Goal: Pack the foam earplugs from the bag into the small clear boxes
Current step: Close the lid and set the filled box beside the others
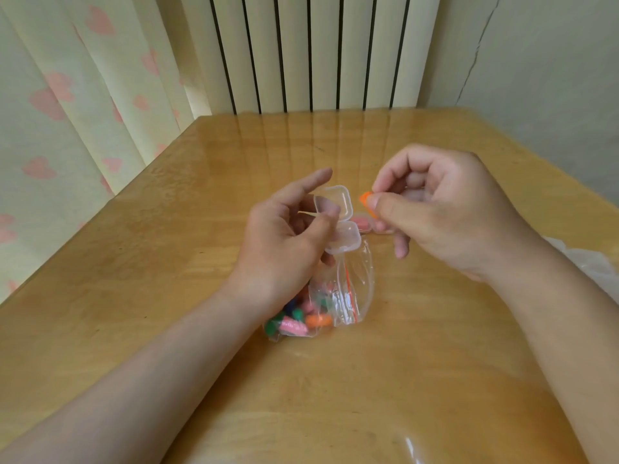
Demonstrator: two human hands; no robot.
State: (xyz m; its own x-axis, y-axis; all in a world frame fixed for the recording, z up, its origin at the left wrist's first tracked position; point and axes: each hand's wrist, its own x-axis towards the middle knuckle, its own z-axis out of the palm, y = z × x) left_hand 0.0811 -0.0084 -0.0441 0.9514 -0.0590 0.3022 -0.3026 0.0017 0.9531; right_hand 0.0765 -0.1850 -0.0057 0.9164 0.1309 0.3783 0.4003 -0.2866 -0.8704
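Note:
My left hand holds a small clear box above the table, its hinged lid standing open. My right hand pinches an orange foam earplug between thumb and forefinger, just right of the open box. Below my hands lies a clear zip bag with several coloured earplugs in pink, orange, green and blue. Another small clear box with something pink inside sits on the table, partly hidden behind my right fingers.
The wooden table has a glossy top. A white radiator stands behind the far edge, a heart-patterned curtain at the left. Something white and crumpled shows at the right edge beside my forearm.

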